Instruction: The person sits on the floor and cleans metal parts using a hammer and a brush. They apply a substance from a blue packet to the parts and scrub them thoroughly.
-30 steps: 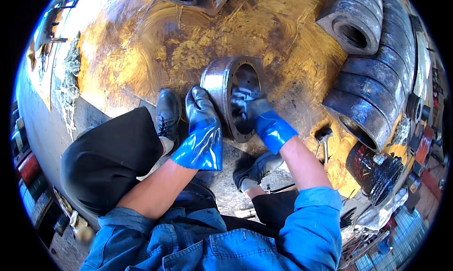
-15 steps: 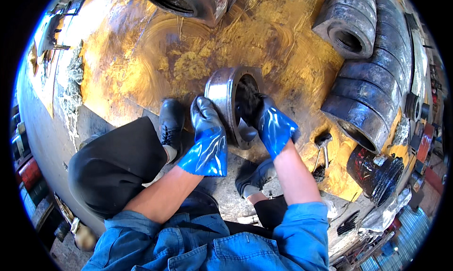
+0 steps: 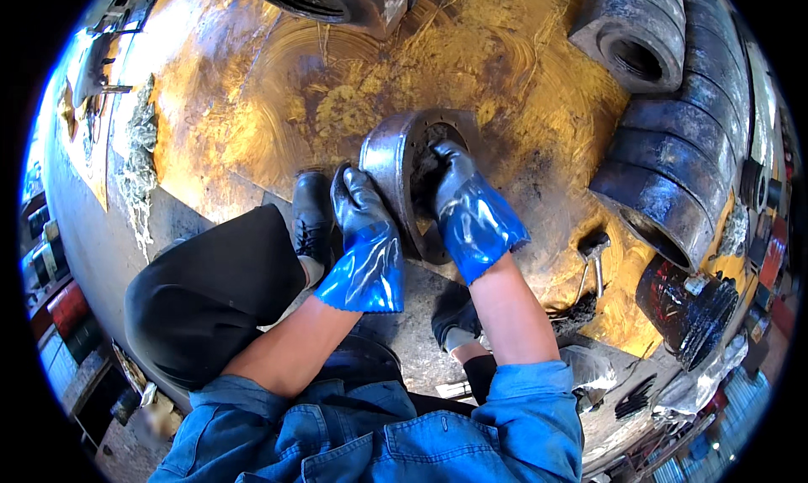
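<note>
A short, thick metal ring housing (image 3: pixel 385 163) stands on its side in front of me, its flanged opening with bolt holes facing right. My left hand (image 3: pixel 360 199), in a dark-palmed glove with a blue cuff, grips the housing's outer left wall. My right hand (image 3: pixel 459 176), gloved alike, reaches into the opening with its fingers curled against the inner wall. They press on a dark, fuzzy wad (image 3: pixel 436 136), perhaps a rag; the glove hides part of it. My shoes flank the housing.
Yellow-stained floor plate (image 3: pixel 286 87) lies around the housing. Ribbed metal cylinders (image 3: pixel 661 163) line the right side, with a dark red-and-black part (image 3: pixel 686 306) below them. A small hammer-like tool (image 3: pixel 593 260) is at right. Another large casting (image 3: pixel 337 3) sits at the far edge.
My right hand has moved up and slightly left inside the opening, taking the dark wad toward the upper rim. My left hand stays on the outer wall. The view has shifted slightly.
</note>
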Demonstrator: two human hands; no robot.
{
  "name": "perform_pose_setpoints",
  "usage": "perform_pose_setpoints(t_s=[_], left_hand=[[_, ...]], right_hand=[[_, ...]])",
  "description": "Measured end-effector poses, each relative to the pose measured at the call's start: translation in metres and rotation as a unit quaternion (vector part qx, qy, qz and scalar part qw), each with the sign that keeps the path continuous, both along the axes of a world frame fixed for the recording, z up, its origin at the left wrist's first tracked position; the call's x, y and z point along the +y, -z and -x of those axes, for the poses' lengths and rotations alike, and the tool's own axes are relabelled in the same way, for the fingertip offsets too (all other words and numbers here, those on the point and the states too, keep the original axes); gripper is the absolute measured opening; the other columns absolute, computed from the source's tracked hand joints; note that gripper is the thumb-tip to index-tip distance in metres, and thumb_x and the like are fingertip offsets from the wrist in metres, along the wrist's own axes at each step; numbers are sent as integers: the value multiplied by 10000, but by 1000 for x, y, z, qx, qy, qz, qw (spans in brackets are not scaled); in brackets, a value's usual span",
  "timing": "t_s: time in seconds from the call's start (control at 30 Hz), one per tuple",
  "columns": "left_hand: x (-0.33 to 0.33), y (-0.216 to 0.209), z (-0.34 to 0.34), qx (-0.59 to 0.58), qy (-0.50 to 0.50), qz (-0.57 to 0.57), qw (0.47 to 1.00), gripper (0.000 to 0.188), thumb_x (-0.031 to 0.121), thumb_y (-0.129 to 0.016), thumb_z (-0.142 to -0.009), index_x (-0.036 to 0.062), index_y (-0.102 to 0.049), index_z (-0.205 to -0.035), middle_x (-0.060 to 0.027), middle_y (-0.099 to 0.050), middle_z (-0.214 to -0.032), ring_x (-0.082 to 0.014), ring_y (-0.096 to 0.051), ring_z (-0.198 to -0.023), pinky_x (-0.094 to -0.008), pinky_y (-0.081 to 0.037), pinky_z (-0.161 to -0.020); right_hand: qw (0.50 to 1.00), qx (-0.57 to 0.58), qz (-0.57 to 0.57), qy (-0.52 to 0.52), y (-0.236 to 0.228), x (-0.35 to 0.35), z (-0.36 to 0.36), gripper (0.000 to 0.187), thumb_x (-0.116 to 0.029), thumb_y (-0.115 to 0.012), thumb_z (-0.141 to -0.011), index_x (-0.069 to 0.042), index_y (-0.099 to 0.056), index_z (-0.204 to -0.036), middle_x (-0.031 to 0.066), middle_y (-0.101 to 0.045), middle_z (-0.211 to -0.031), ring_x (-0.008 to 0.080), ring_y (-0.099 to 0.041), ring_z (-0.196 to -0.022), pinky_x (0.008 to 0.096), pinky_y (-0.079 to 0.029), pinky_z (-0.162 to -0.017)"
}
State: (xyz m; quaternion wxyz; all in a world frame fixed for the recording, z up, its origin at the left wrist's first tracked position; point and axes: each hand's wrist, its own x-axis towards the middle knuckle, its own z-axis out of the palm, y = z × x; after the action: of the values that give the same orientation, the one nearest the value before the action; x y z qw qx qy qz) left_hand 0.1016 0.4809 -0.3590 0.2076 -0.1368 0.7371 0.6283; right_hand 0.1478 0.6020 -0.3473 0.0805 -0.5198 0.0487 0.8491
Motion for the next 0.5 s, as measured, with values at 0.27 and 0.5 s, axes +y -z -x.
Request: perform_pose_setpoints(t_s=[0.27, 0.5], left_hand=[[0, -7, -3, -2, 5, 9, 1000, 392, 339, -473, -1109, 17, -586, -1300, -116, -674, -1142, -205, -638, -988, -361, -537, -909], [0, -11, -2, 9, 28, 30, 999, 390, 336, -487, -1105, 14, -576, -1305, -119, -667, -1146, -207, -631, -1012, -356, -529, -929]], right_hand=[[970, 91, -135, -178, 11, -17, -42, 299, -108, -600, -950, -33, -668, -1232, 133, -739, -1129, 253, -715, -998, 432, -581, -925], [849, 314, -231, -356, 39, 3, -64, 300, -82, -656, -946, -9, -662, -1237, 153, -729, -1201, 237, -717, -1032, 410, -588, -913]])
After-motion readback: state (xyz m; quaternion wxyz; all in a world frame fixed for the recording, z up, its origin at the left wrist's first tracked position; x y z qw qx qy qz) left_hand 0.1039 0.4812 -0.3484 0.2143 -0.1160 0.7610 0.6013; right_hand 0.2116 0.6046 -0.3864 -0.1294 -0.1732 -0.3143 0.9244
